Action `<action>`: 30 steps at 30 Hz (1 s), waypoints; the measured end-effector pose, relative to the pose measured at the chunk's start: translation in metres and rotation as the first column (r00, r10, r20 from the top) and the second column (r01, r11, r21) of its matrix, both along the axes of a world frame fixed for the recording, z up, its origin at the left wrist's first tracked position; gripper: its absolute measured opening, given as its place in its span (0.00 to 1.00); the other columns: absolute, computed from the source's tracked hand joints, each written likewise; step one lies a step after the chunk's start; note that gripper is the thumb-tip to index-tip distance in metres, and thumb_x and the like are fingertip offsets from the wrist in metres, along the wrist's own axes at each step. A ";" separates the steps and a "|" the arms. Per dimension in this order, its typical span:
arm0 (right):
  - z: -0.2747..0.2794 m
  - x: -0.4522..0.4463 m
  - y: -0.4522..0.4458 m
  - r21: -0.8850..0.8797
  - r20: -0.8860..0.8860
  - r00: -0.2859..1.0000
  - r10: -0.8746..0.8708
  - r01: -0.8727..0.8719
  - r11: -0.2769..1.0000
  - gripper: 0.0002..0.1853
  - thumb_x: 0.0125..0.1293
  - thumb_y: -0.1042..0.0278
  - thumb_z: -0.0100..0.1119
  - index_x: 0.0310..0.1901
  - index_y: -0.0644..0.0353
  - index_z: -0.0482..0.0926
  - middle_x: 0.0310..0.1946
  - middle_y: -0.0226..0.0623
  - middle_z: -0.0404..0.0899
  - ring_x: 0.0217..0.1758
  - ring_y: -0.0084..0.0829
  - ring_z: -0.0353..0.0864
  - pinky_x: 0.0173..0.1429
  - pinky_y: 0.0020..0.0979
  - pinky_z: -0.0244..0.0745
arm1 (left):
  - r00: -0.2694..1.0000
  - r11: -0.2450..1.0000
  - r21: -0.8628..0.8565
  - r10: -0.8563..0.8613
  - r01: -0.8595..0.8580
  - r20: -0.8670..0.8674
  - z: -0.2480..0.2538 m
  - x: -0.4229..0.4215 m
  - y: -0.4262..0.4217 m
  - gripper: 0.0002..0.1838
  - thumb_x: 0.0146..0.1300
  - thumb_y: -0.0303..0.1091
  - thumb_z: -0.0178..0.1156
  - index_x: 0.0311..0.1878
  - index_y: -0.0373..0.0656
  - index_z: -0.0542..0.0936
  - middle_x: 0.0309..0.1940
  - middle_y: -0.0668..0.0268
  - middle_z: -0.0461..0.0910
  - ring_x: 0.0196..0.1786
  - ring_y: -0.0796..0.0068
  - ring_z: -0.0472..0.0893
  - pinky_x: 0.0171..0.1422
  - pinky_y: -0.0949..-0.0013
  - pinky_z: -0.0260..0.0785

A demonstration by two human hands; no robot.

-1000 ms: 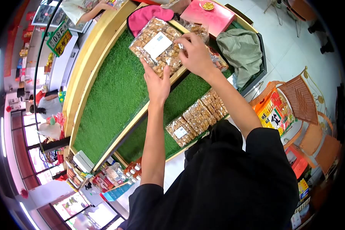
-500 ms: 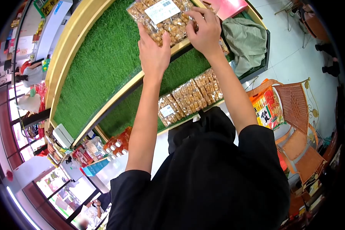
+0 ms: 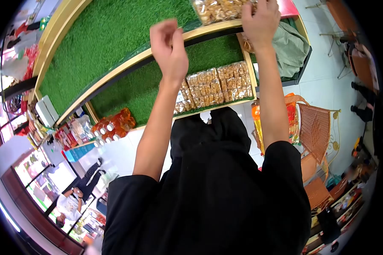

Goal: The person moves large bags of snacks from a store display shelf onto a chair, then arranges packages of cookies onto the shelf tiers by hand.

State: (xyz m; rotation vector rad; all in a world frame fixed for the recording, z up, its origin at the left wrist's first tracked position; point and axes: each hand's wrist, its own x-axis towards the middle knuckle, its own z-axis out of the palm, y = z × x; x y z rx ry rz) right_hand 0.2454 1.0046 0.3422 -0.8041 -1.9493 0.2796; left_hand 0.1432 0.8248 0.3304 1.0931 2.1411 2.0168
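Observation:
A clear plastic bag of golden-brown snack pieces (image 3: 217,11) lies on the upper green shelf (image 3: 110,38), cut off by the top of the view. My right hand (image 3: 261,25) is at its right end, thumb and fingers around that end, with the fingertips partly out of view. My left hand (image 3: 170,49), slightly blurred, is over the shelf's wooden front edge, left of the bag and apart from it. Its fingers are loosely curled, the thumb stands away from them, and nothing shows in it. Below, several similar snack bags (image 3: 204,88) stand in a row on the lower green shelf (image 3: 132,93).
Grey-green cloth (image 3: 289,46) is bundled right of the shelf, near a pink box (image 3: 288,8). A wicker chair (image 3: 315,127) stands at the right. Bottles of orange liquid (image 3: 115,125) are at the lower left. Another person (image 3: 70,204) stands farther off.
The snack bag has shifted right with my right hand. My left hand has come off the bag and its fingers have curled. The view has moved, showing more of the lower shelf.

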 end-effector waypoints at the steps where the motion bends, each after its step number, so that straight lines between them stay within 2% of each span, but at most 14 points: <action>1: 0.000 0.000 0.000 0.000 0.004 1.000 0.019 -0.019 1.000 0.14 0.52 0.73 0.54 0.42 0.57 0.75 0.45 0.43 0.71 0.50 0.45 0.70 0.55 0.41 0.64 | 0.975 0.991 0.125 -0.063 0.036 0.215 -0.008 0.008 -0.020 0.09 0.61 0.20 0.50 0.44 0.36 0.72 0.38 0.63 0.75 0.39 0.74 0.74 0.46 0.71 0.68; 3: 0.001 -0.001 -0.002 -0.066 0.032 0.999 0.011 -0.009 0.998 0.14 0.52 0.73 0.54 0.42 0.57 0.75 0.45 0.44 0.70 0.50 0.45 0.70 0.55 0.41 0.63 | 0.985 1.000 -0.005 0.011 -0.011 0.173 -0.043 0.014 -0.071 0.08 0.60 0.16 0.48 0.40 0.37 0.72 0.33 0.66 0.75 0.35 0.79 0.74 0.42 0.76 0.67; 5: -0.007 -0.003 0.004 -0.029 0.032 0.998 0.047 -0.047 0.999 0.14 0.52 0.74 0.54 0.43 0.57 0.75 0.46 0.43 0.70 0.51 0.44 0.70 0.57 0.41 0.62 | 0.921 0.974 -0.198 0.173 -0.109 0.348 -0.090 0.021 -0.127 0.07 0.59 0.17 0.50 0.39 0.37 0.73 0.34 0.65 0.75 0.36 0.79 0.73 0.42 0.76 0.66; 7: -0.025 -0.009 0.019 0.232 0.056 0.995 -0.087 0.072 0.970 0.13 0.51 0.72 0.56 0.39 0.50 0.82 0.41 0.34 0.77 0.48 0.35 0.75 0.48 0.35 0.70 | 0.825 0.917 -0.374 0.318 -0.141 0.468 -0.129 0.024 -0.179 0.05 0.60 0.20 0.52 0.38 0.38 0.75 0.34 0.68 0.75 0.34 0.81 0.72 0.39 0.78 0.65; 9: -0.030 -0.007 0.024 0.176 0.043 0.999 -0.024 0.017 0.984 0.13 0.51 0.72 0.57 0.40 0.50 0.81 0.43 0.36 0.76 0.49 0.36 0.73 0.50 0.36 0.69 | 0.755 0.802 -0.570 0.485 -0.181 0.442 -0.172 0.028 -0.236 0.08 0.59 0.24 0.54 0.42 0.38 0.77 0.35 0.65 0.76 0.35 0.78 0.74 0.40 0.75 0.67; 13: -0.029 -0.006 0.012 0.163 0.037 0.997 -0.066 0.059 0.985 0.13 0.53 0.72 0.57 0.42 0.57 0.80 0.49 0.43 0.70 0.53 0.38 0.68 0.54 0.37 0.66 | 0.619 0.726 -0.676 0.589 -0.124 0.519 -0.245 0.029 -0.308 0.12 0.60 0.31 0.55 0.45 0.38 0.77 0.38 0.59 0.80 0.40 0.69 0.78 0.45 0.68 0.69; 15: -0.020 -0.013 -0.019 -0.178 -0.180 0.980 -0.083 0.051 0.983 0.13 0.56 0.73 0.54 0.45 0.65 0.76 0.50 0.47 0.66 0.55 0.38 0.66 0.57 0.35 0.64 | 0.560 0.714 -0.696 0.607 -0.074 0.564 -0.268 0.028 -0.319 0.13 0.60 0.34 0.55 0.45 0.38 0.77 0.38 0.57 0.80 0.42 0.66 0.79 0.50 0.67 0.69; 19: -0.080 0.024 -0.065 -0.282 -0.238 0.949 -0.209 0.139 0.949 0.12 0.62 0.76 0.50 0.47 0.67 0.70 0.46 0.43 0.68 0.51 0.36 0.68 0.56 0.36 0.66 | 0.549 0.680 -0.733 0.619 -0.017 0.562 -0.275 0.022 -0.318 0.17 0.58 0.35 0.54 0.49 0.37 0.76 0.39 0.55 0.81 0.45 0.62 0.79 0.52 0.66 0.69; 21: -0.118 0.020 -0.122 -0.566 -0.154 0.979 -0.137 0.026 0.824 0.11 0.66 0.73 0.47 0.47 0.69 0.70 0.42 0.39 0.71 0.47 0.32 0.71 0.55 0.33 0.67 | 0.511 0.693 -0.720 0.607 0.034 0.609 -0.273 0.016 -0.316 0.20 0.57 0.34 0.54 0.52 0.34 0.74 0.39 0.54 0.81 0.45 0.62 0.79 0.52 0.66 0.69; 23: -0.188 0.028 -0.172 -0.869 -0.058 0.996 -0.071 -0.015 0.495 0.15 0.70 0.63 0.47 0.52 0.65 0.71 0.47 0.37 0.73 0.50 0.29 0.70 0.54 0.32 0.67 | 0.413 0.808 -0.573 0.479 0.137 0.775 -0.284 0.008 -0.314 0.23 0.57 0.32 0.55 0.55 0.31 0.70 0.38 0.55 0.81 0.43 0.60 0.79 0.52 0.65 0.69; 24: -0.256 0.051 -0.173 -0.972 0.082 0.996 0.031 0.073 0.223 0.15 0.64 0.64 0.50 0.49 0.61 0.73 0.44 0.35 0.75 0.44 0.29 0.72 0.47 0.33 0.70 | 0.395 0.821 -0.555 0.470 0.131 0.789 -0.290 0.008 -0.313 0.23 0.57 0.32 0.55 0.55 0.31 0.70 0.38 0.55 0.81 0.43 0.60 0.79 0.52 0.65 0.69; 25: -0.256 0.037 -0.209 -0.992 0.106 0.994 0.037 0.103 0.076 0.17 0.60 0.64 0.54 0.51 0.57 0.73 0.45 0.32 0.74 0.45 0.28 0.72 0.46 0.31 0.69 | 0.454 0.821 -0.526 0.390 0.223 0.801 -0.299 0.006 -0.311 0.25 0.58 0.32 0.55 0.58 0.31 0.68 0.43 0.52 0.78 0.48 0.58 0.77 0.55 0.64 0.67; 28: -0.287 0.025 -0.272 -0.984 0.149 0.955 0.256 0.169 -0.057 0.23 0.60 0.67 0.54 0.59 0.56 0.68 0.46 0.33 0.72 0.46 0.27 0.71 0.48 0.31 0.70 | 0.612 0.677 -0.579 0.235 0.455 0.755 -0.319 -0.004 -0.308 0.35 0.61 0.35 0.56 0.68 0.33 0.56 0.62 0.46 0.65 0.65 0.52 0.66 0.68 0.60 0.58; 30: -0.305 0.016 -0.295 -0.972 0.179 0.938 0.296 0.214 -0.092 0.26 0.60 0.68 0.55 0.61 0.57 0.66 0.46 0.35 0.71 0.47 0.28 0.71 0.49 0.32 0.70 | 0.582 0.672 -0.566 0.240 0.478 0.777 -0.317 -0.010 -0.306 0.36 0.60 0.36 0.56 0.69 0.34 0.55 0.63 0.45 0.64 0.66 0.52 0.65 0.68 0.60 0.57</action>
